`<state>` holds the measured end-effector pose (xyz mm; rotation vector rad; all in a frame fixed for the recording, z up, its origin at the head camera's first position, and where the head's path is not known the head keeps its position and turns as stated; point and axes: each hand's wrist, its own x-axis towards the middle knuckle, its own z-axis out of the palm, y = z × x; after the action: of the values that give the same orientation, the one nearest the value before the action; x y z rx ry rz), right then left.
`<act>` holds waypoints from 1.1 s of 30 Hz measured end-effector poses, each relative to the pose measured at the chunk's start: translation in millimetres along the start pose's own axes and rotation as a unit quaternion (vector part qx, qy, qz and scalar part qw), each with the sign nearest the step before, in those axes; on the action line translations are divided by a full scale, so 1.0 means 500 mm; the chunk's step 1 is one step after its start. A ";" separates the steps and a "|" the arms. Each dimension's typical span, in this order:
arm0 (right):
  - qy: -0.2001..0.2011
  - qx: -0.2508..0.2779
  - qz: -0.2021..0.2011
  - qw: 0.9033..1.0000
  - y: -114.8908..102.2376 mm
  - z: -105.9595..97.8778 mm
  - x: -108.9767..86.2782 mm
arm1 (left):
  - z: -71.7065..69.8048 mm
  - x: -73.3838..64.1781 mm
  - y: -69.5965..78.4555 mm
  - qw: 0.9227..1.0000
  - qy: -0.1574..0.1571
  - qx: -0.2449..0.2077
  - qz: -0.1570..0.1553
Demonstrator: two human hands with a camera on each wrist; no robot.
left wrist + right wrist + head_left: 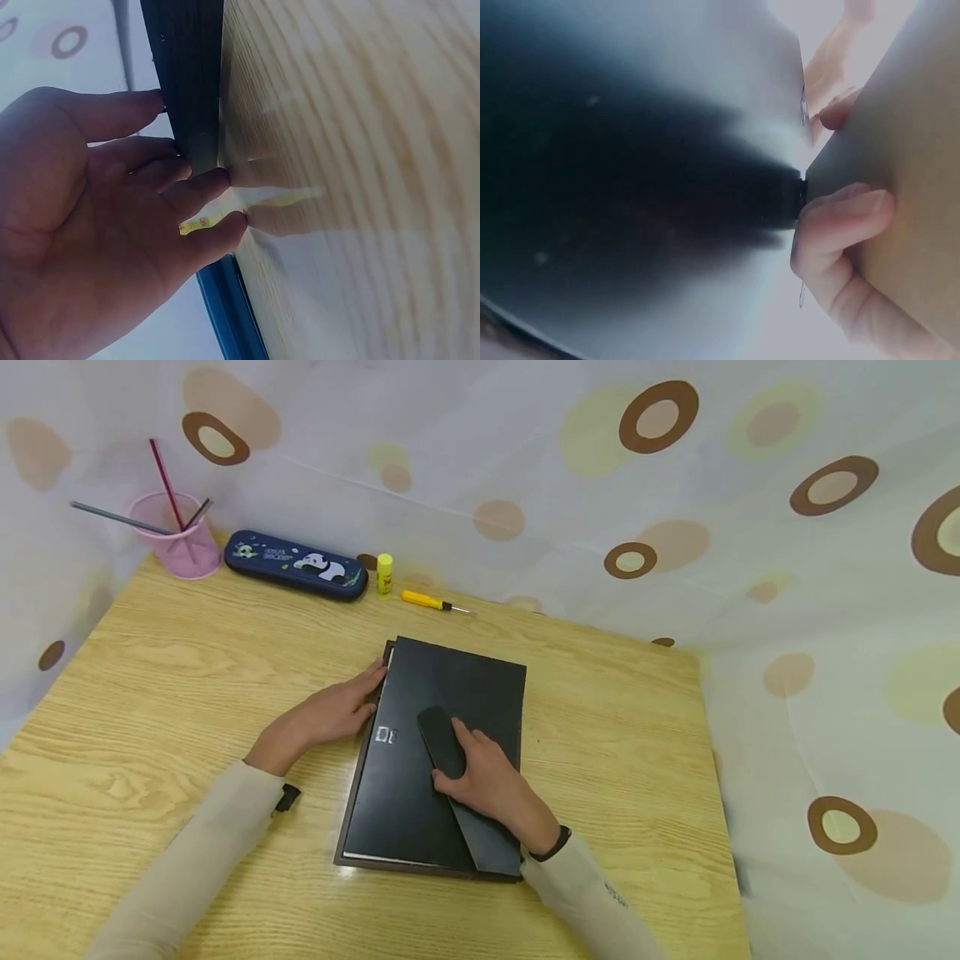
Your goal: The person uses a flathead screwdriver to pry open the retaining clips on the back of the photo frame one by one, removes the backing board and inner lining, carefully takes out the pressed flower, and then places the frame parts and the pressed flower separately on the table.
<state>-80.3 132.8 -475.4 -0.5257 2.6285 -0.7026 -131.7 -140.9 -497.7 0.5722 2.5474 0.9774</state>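
A picture frame lies face down on the table, its dark brown rim [352, 806] showing along the left and bottom. Its black backing board [405, 818] sits slightly askew, overlapping the rim at the top. Raised at a slant from the board is a long dark support leg [435, 731], hinged in the right wrist view. My right hand [491, 781] grips this leg between thumb and fingers. At the frame's left edge, my left hand [330, 710] rests with extended fingers against the rim. A small metal hanger [386, 735] is fixed on the board.
Along the back of the wooden table [615, 760] stand a pink pencil cup [202, 556], a navy panda pencil case [292, 564] and a yellow glue stick [385, 575]. A yellow screwdriver [423, 600] lies behind the frame. Patterned cloth [450, 452] hangs behind and at the sides.
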 end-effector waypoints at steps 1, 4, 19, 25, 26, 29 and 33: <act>0.002 0.004 0.001 1.000 -0.002 -0.004 -0.003 | 0.000 0.000 0.001 1.000 -0.001 0.001 -0.002; 0.011 0.018 0.002 1.000 -0.009 -0.018 -0.014 | 0.002 0.001 0.002 1.000 -0.005 0.002 -0.007; 0.072 0.034 0.007 0.997 -0.011 -0.059 -0.048 | -0.001 0.003 0.004 1.000 -0.019 0.002 -0.016; 0.102 0.029 0.015 0.994 0.002 -0.067 -0.054 | 0.004 0.006 0.004 1.000 -0.020 0.005 -0.022; 0.110 0.029 0.016 0.993 0.004 -0.071 -0.056 | 0.004 0.006 0.004 0.999 -0.020 0.006 -0.024; 0.138 0.032 0.019 0.990 0.012 -0.086 -0.059 | 0.002 0.005 0.007 0.999 -0.020 0.010 -0.025; 0.156 0.035 0.030 0.987 0.029 -0.105 -0.058 | -0.001 0.003 0.010 1.000 -0.020 0.012 -0.021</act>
<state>-81.8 178.0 -433.6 -0.3358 2.8779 -0.9199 -132.0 -137.2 -494.3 0.5364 2.5285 0.9140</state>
